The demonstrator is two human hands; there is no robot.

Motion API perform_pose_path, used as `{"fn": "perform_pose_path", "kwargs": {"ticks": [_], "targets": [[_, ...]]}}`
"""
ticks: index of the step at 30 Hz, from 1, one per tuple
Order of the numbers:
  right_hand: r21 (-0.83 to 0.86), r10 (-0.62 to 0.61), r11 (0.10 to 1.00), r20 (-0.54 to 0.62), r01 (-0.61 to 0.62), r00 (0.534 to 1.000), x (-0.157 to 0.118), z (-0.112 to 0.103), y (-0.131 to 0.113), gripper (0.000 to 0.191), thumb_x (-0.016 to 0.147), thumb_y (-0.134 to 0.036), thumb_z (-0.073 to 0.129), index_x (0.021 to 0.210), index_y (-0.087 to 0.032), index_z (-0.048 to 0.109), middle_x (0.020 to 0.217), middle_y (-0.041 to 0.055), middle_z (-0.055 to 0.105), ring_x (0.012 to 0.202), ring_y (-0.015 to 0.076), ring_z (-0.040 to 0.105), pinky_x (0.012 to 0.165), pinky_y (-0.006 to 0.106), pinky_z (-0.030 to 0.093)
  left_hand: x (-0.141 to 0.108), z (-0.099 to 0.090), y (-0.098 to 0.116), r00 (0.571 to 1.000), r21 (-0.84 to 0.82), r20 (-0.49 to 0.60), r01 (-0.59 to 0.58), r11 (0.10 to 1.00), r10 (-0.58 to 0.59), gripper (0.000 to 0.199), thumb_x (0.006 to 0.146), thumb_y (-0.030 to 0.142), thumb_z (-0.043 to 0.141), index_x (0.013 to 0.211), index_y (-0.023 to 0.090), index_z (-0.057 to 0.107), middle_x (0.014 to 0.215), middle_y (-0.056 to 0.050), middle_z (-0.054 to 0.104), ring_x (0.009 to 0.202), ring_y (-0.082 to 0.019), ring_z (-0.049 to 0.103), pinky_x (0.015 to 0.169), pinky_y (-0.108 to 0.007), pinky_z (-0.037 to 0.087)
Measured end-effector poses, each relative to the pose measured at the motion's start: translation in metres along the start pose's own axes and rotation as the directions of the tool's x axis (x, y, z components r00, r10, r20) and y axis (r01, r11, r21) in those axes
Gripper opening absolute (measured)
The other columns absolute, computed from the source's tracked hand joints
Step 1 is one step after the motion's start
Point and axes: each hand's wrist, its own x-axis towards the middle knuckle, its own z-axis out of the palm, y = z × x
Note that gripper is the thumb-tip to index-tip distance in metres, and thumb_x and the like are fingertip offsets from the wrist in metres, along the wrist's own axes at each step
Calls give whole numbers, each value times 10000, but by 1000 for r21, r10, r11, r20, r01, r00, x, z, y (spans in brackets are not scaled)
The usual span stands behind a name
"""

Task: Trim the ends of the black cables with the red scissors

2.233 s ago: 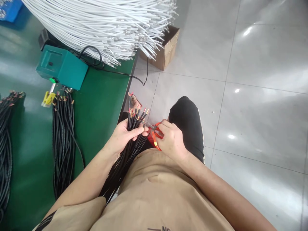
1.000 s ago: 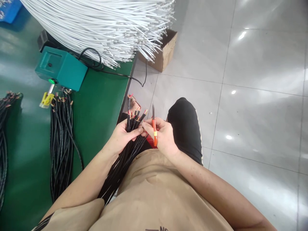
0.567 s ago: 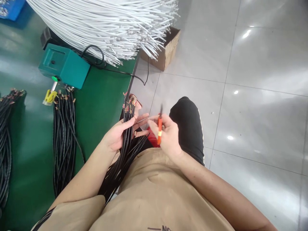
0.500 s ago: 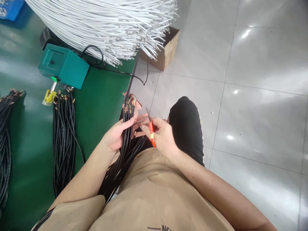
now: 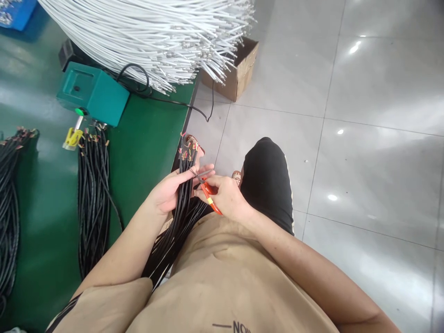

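My left hand (image 5: 170, 188) is wrapped round a bundle of black cables (image 5: 183, 192), whose stripped ends show small red and yellow wires above the thumb. The rest of that bundle runs down over my lap. In my right hand (image 5: 229, 196) are scissors with orange-red handles (image 5: 212, 201). Their blades are spread apart and lie at my left thumb and fingers, just right of the bundle. Whether a wire lies between the blades is too small to tell.
On the green table (image 5: 149, 138) are a teal device (image 5: 93, 92) with a yellow piece (image 5: 72, 138), black cable bundles (image 5: 93, 203) and a big pile of white cables (image 5: 156, 41). A cardboard box (image 5: 243, 76) stands on the floor beside the table edge.
The scissors have moved left to my left hand's fingers, and their blades have opened. My right hand has shifted slightly. My left hand still holds the bundle.
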Motion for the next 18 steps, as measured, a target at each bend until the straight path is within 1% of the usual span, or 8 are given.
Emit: {"fn": "perform_pose_path", "kwargs": {"ticks": [3,6,9,11,13,15,18], "targets": [[108,91,990,8,-91,996,0,1,1,205,722,-344,622,633,-160,620,568,-36,496,562,96,411,551,242,319,0,-1,0,1000,5,6,4,1000,-4,106,877,252,571,898,161,620,1298,-105,594,1210,-257,551,833,-355,570],[249,162,954,51,-169,985,-1,0,1,208,714,-361,625,687,-158,664,576,-28,538,574,104,448,572,246,342,0,-1,0,1000,43,-16,-4,999,4,132,874,268,576,936,164,627,1272,-110,609,1184,-249,569,792,-334,578],[352,221,904,103,-244,970,-2,-1,2,222,703,-372,638,672,-154,658,559,-29,531,537,92,423,545,244,325,-1,-1,0,998,108,-58,-14,994,20,129,821,205,637,944,169,630,1219,-106,638,1117,-242,608,720,-296,579],[404,249,870,133,-282,959,-3,-1,4,219,691,-369,658,681,-150,653,559,-35,522,519,80,394,525,240,305,-1,-1,0,996,136,-87,-11,991,23,171,765,141,678,930,163,637,1201,-102,646,1079,-239,624,738,-302,573],[447,265,841,148,-304,953,-4,0,7,219,686,-366,676,691,-150,643,550,-46,498,509,73,375,513,236,288,0,-2,-1,990,153,-135,-7,988,28,206,728,121,707,923,154,652,1180,-99,652,1046,-221,633,778,-301,561],[475,270,823,153,-310,951,-4,2,9,224,692,-369,680,687,-150,630,538,-53,473,509,72,377,510,235,285,1,-3,-2,981,171,-190,-8,985,41,206,731,177,726,927,143,672,1149,-98,659,1006,-189,635,773,-263,548],[486,268,818,151,-307,952,-4,3,9,220,695,-361,678,678,-149,623,529,-55,461,511,76,392,511,235,293,3,-4,-4,970,198,-235,-15,980,63,223,746,275,728,913,130,698,1045,-88,676,906,-141,631,707,-209,527]]}}
